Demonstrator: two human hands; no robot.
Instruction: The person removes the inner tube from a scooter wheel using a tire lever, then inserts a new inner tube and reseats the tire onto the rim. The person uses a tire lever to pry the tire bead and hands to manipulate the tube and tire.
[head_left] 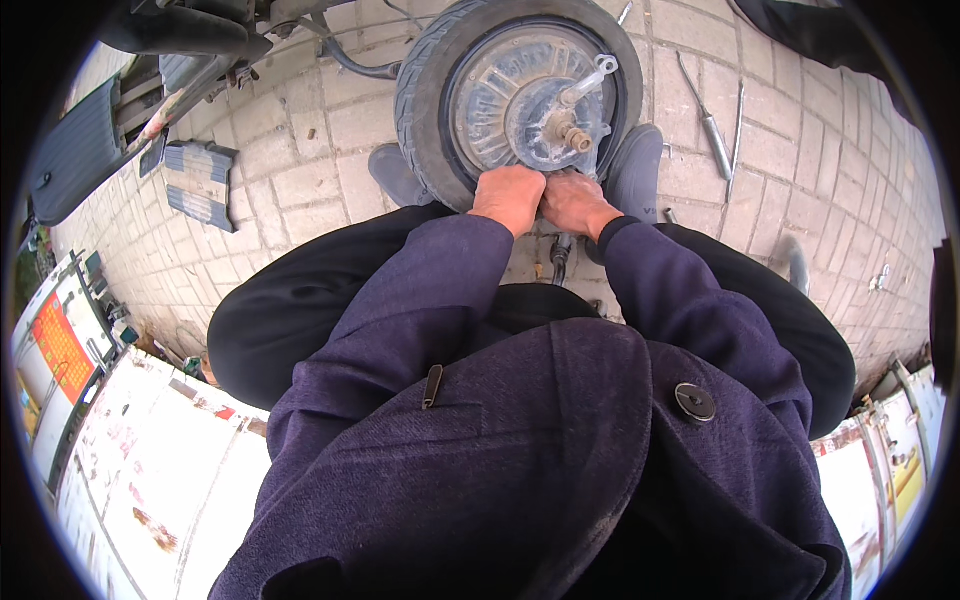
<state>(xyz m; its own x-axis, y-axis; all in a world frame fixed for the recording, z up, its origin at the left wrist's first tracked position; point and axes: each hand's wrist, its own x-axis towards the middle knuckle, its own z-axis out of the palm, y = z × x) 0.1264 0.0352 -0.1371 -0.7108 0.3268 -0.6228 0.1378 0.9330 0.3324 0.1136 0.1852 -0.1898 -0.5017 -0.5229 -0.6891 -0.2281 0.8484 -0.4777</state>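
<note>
A scooter-type wheel [425, 100] with a black tyre and a dusty metal hub stands on the paving between my shoes. From the hub's drum side a brass-coloured axle end [575, 139] sticks out, and a metal brake lever arm [592, 80] sits beyond it. At the near edge of the hub, my left hand [510, 197] is closed in a fist. My right hand [578, 203] lies close beside it with curled fingers, against the hub's near rim. Whatever the fingers grip is hidden behind the backs of my hands.
To the right on the bricks lie a long tool with a grey handle [716, 145] and a thin metal bar [737, 140]. Parts of a vehicle frame [190, 95] stand at the upper left, near a ribbed grey panel [198, 180]. A dark metal fitting [561, 258] shows below my hands.
</note>
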